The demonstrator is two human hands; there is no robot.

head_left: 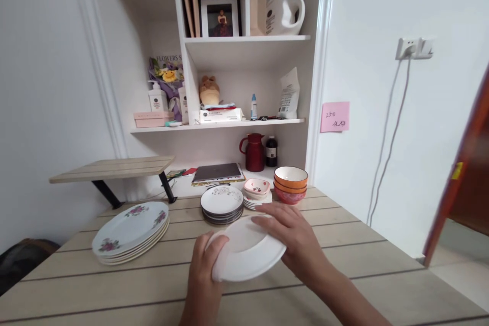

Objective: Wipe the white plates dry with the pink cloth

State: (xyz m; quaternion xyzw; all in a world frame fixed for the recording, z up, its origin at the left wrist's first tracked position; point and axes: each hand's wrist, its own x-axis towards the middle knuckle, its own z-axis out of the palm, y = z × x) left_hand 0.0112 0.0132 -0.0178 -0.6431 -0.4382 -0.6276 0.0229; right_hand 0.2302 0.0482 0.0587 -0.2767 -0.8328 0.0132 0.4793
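A plain white plate (pixel 244 254) is held just above the wooden table (pixel 362 260), in front of me. My left hand (pixel 204 270) grips its near left rim with the thumb on top. My right hand (pixel 294 237) lies over its right rim, fingers spread across the top. Behind the plate stands a stack of grey-rimmed plates (pixel 221 204). A stack of oval flowered plates (pixel 132 232) lies to the left.
A pile of small white dishes topped by a pink square dish (pixel 256 191) and stacked orange and pink bowls (pixel 291 183) stand behind. A red jug (pixel 254 153), dark bottle, laptop and low wooden riser (pixel 114 168) sit by the shelves. A door (pixel 462 173) is at right.
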